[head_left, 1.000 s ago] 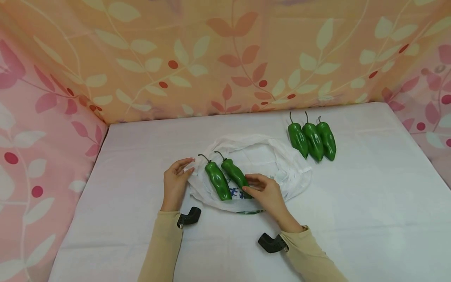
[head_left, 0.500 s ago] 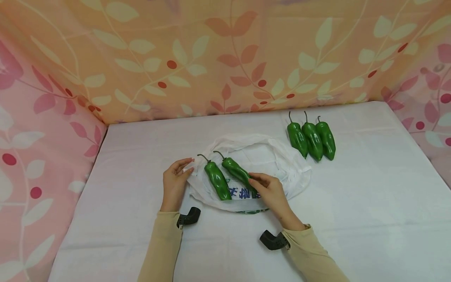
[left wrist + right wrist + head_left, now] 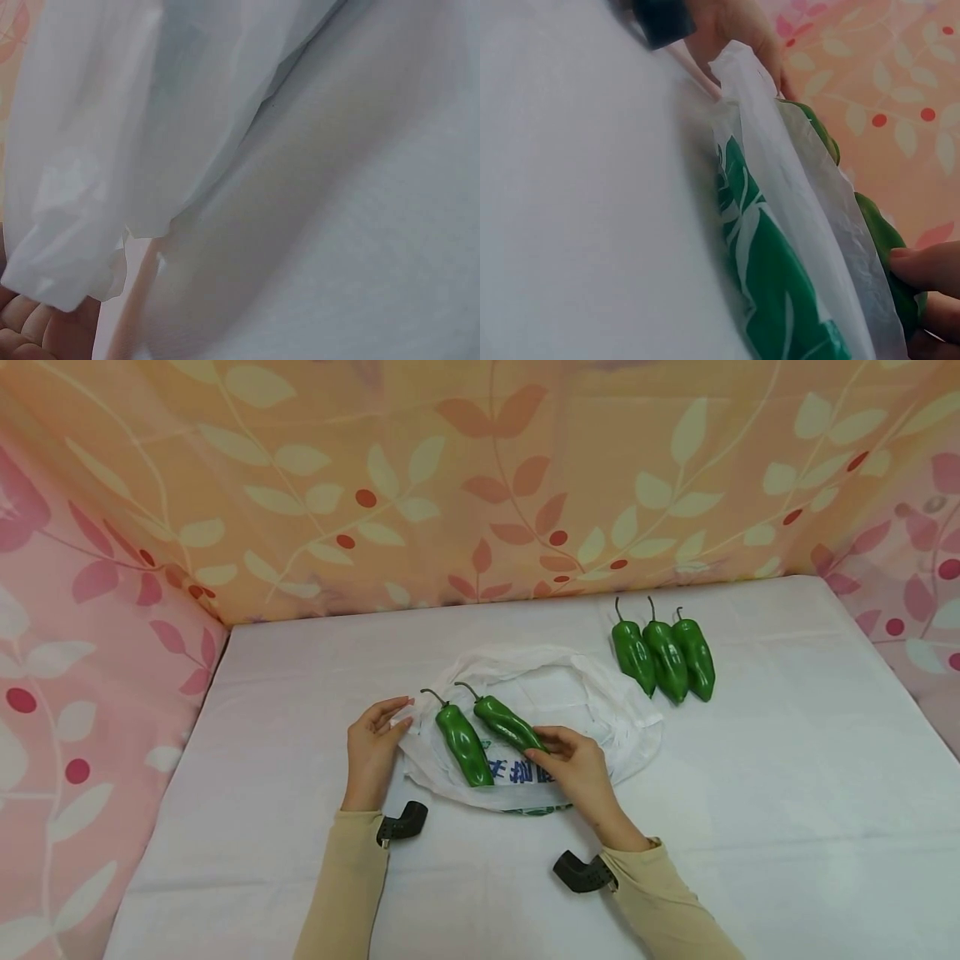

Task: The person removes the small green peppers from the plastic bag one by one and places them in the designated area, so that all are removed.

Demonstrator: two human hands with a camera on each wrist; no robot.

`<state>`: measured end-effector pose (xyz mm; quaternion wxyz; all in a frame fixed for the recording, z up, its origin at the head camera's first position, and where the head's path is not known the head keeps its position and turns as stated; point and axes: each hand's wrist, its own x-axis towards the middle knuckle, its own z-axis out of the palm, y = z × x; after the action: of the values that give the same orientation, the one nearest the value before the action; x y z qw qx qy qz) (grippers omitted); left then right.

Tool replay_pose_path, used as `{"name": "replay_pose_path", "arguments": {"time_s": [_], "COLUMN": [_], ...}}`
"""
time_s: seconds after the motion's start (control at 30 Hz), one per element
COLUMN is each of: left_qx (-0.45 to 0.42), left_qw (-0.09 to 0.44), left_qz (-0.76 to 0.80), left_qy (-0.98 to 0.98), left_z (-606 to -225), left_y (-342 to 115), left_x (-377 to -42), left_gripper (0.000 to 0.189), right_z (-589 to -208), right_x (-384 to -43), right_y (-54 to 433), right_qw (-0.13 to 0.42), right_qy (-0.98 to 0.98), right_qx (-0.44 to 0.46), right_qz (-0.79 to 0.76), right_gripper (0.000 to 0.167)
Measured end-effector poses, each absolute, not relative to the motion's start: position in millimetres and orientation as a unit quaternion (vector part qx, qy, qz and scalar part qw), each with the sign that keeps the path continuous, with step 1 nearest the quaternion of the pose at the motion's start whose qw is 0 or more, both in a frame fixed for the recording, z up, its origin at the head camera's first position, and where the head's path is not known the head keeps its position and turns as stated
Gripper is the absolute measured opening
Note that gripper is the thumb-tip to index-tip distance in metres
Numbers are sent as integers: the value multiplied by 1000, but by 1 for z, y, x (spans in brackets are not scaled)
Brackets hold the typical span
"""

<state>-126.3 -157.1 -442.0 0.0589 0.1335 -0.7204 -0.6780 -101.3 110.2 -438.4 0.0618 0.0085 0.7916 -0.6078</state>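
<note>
My left hand [image 3: 372,752] pinches the left rim of a white plastic bag [image 3: 636,737], which lies spread with its mouth open on the table. In the left wrist view, the bag's thin film [image 3: 135,127] droops over the fingers [image 3: 46,330]. A long green pepper [image 3: 463,745] lies at the left inside the bag, stem pointing away. Beside it a second green pepper [image 3: 504,720] slants, its lower end between the thumb and fingers of my right hand [image 3: 579,774]. The right wrist view shows that pepper [image 3: 877,225] behind the bag wall, thumb against it.
Three more green peppers [image 3: 664,660] lie side by side at the back right, beyond the bag. A white cloth [image 3: 787,777] covers the table. Patterned curtains [image 3: 495,485] stand along the back and both sides.
The lower end of the second pepper has swung right and away from me, widening its slant, with my right hand moving along. My left hand has stayed at the bag's rim.
</note>
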Motion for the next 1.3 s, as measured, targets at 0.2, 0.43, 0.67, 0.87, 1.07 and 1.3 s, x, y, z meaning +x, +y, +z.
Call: {"name": "replay_pose_path", "arguments": {"time_s": [0.2,0.43,0.67,0.87,1.07,1.3], "left_qx": [134,135,129,121,125,125], "left_qw": [58,61,63,58,59,64], "left_qz": [-681,-675,-683,-686,-688,-689], "left_qy": [-717,-723,-716,-715,-713,-711], "left_z": [-442,-442,-443,-442,-443,-442], "left_y": [-157,-157,-157,-158,-157,-157], "left_x": [-126,-126,-127,-126,-126,-126], "left_gripper": [30,31,30,31,31,30], "right_z": [-437,-436,-435,-435,-433,-430], "right_x": [-102,-102,-104,-106,-107,-108], "right_y": [112,114,115,117,120,123], "right_qw": [56,44,33,33,26,21], "right_qy": [786,772,767,759,754,748], "right_qx": [17,18,39,51,56,73], "right_qz": [-615,-634,-640,-648,-654,-659], "right_gripper": [33,31,31,31,31,33]}}
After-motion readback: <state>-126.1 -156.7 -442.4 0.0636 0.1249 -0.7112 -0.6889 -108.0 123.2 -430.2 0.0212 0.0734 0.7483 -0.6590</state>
